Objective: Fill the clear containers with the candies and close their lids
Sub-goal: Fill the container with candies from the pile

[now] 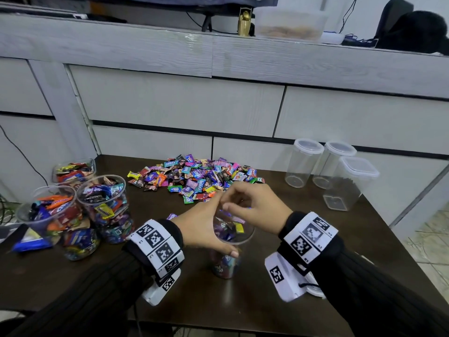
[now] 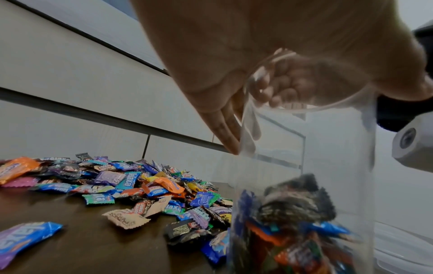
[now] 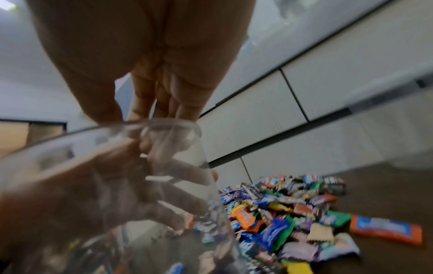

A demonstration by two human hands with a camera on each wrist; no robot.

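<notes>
A: The left hand (image 1: 206,229) is wrapping its fingers and thumb round the clear container (image 1: 227,251) that is standing on the table (image 1: 303,229) at the near middle, and it is partly filled with candies.

B: And the right hand (image 1: 252,210)?

A: It is hovering just over the container's open mouth with the fingers curled downward. Whether it is pinching a candy I cannot tell; the fingertips are hidden in the head view and blurred at the wrist.

B: What is likely to go wrong?

A: The container is tall and narrow, so I judge a sideways nudge from the right hand could be tipping it if the left hand is loosening. Candies dropped off-centre may be bouncing off the rim onto the table.

B: The supply?

A: The candy pile (image 1: 194,178) is lying at the far middle, close behind the hands. 3 filled containers (image 1: 102,207) are standing without lids at the near left, crowded together, so an elbow could be knocking them. 3 empty lidded containers (image 1: 328,169) are waiting at the far right.

B: Overfilling?

A: Yes; heaped candies, like those at the left, could be stopping a lid from seating.
</notes>
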